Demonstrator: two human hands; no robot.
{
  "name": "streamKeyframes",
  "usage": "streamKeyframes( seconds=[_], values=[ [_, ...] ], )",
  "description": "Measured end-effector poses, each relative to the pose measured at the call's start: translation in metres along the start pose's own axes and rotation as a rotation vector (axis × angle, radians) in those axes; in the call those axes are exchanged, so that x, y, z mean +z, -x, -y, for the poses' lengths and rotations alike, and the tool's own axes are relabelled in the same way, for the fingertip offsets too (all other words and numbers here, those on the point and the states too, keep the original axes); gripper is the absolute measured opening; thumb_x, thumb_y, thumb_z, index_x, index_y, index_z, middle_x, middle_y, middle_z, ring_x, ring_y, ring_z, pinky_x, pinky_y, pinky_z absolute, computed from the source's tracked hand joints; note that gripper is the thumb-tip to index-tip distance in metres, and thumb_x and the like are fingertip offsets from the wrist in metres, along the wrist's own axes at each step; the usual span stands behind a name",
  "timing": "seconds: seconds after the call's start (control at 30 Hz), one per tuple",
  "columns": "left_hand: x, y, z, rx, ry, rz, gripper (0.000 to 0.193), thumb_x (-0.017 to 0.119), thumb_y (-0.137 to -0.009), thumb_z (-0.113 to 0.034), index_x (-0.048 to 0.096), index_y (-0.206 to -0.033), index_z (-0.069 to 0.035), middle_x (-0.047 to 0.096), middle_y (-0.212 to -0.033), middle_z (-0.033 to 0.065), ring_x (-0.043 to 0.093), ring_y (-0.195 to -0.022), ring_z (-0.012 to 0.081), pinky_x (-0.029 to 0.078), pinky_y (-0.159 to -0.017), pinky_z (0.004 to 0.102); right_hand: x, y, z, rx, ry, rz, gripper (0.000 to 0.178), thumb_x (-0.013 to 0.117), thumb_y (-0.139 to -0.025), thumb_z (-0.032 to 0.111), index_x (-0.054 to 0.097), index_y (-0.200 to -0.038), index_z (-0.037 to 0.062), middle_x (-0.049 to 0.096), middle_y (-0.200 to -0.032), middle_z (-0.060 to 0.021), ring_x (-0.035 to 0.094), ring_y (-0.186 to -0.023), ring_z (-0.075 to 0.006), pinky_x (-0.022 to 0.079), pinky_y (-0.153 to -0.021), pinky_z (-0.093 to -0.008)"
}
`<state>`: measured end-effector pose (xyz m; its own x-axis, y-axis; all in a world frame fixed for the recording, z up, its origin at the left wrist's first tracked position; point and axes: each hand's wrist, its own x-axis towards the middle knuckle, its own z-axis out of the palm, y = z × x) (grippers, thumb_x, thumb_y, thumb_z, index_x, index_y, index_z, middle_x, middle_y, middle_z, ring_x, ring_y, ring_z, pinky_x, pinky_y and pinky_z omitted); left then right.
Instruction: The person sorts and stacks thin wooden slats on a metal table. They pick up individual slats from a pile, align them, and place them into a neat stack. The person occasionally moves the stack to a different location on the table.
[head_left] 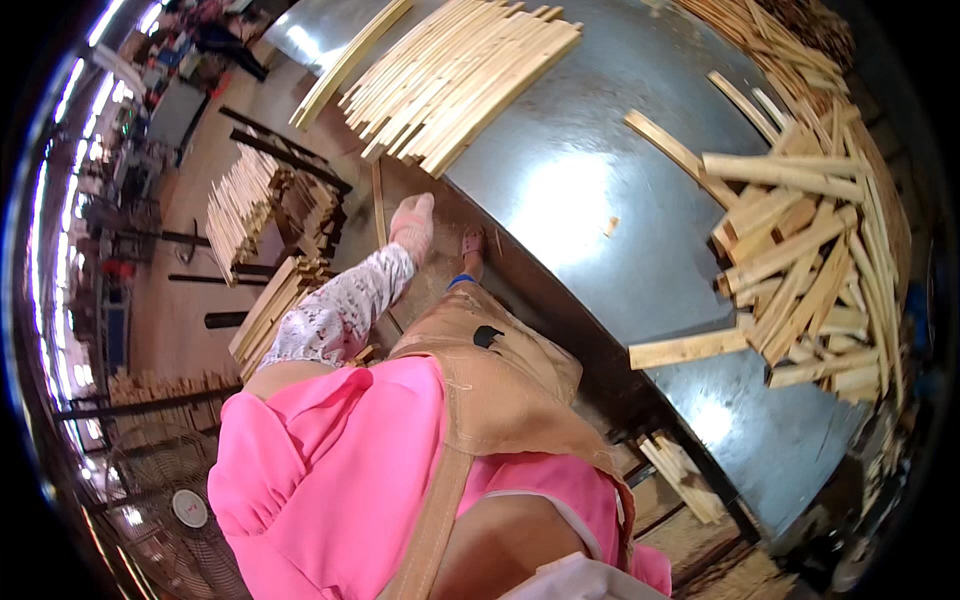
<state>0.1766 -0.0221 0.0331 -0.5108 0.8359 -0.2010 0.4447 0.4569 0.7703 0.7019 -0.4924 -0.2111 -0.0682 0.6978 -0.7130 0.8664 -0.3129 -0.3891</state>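
My left hand, in a pale pink glove, hangs beside the near left end of the metal table. Its fingers look curled together, and nothing sticks out of them. A thin wooden strip shows just left of it, apart from the fingers as far as I can see. Beyond the hand, a row of planed wooden strips lies side by side on the table. One separate strip lies left of that row. My right forearm runs out of the picture at the bottom, so the right hand is hidden.
A loose heap of wood pieces covers the table's right side, some pointing inward. Stacked strips rest on a dark rack to the left, with more strips near my elbow. A fan stands at lower left.
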Motion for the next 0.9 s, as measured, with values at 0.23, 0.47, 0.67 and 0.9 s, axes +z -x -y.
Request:
streamKeyframes(
  seconds=[0.23,0.47,0.67,0.9],
  values=[
    [-0.022,-0.114,0.02,-0.619,0.756,0.086,0.066,0.065,-0.106,-0.054,0.058,-0.15,-0.006,0.069,-0.132,0.0161,0.069,-0.108,0.0307,0.058,-0.091,0.047,-0.248,-0.077,0.291,-0.718,0.141,0.03,0.024,0.049,-0.104,0.013,0.07,-0.111,0.0054,0.073,-0.11,-0.0228,0.07,-0.1,-0.0461,0.056,-0.088,-0.0538],
    [-0.058,-0.137,0.052,-0.789,0.992,0.383,0.076,0.079,-0.1,-0.042,0.049,-0.161,-0.008,0.058,-0.153,0.0201,0.068,-0.117,0.0336,0.059,-0.098,0.0473,-0.378,-0.181,0.538,-0.27,-0.188,-0.26,0.041,0.062,-0.106,0.036,0.074,-0.132,0.0076,0.076,-0.125,-0.0214,0.074,-0.117,-0.0338,0.055,-0.101,-0.0397],
    [-0.085,-0.157,0.072,-0.816,0.966,0.534,0.061,0.077,-0.102,-0.036,0.058,-0.152,-0.007,0.071,-0.117,0.0109,0.071,-0.099,0.0245,0.06,-0.085,0.038,-0.395,-0.254,0.644,-0.166,-0.332,-0.497,0.053,0.073,-0.098,0.034,0.067,-0.144,0.008,0.074,-0.13,-0.0236,0.072,-0.12,-0.0348,0.055,-0.104,-0.0398],
    [-0.087,-0.154,0.046,-0.543,0.624,0.427,0.053,0.073,-0.104,-0.037,0.065,-0.14,0.0,0.069,-0.097,0.0044,0.063,-0.085,0.0145,0.053,-0.08,0.0289,-0.428,-0.305,0.714,-0.169,0.065,-0.742,0.078,0.081,-0.09,0.041,0.053,-0.156,0.0088,0.063,-0.144,-0.0271,0.062,-0.131,-0.0443,0.051,-0.11,-0.0505]
  ],
)
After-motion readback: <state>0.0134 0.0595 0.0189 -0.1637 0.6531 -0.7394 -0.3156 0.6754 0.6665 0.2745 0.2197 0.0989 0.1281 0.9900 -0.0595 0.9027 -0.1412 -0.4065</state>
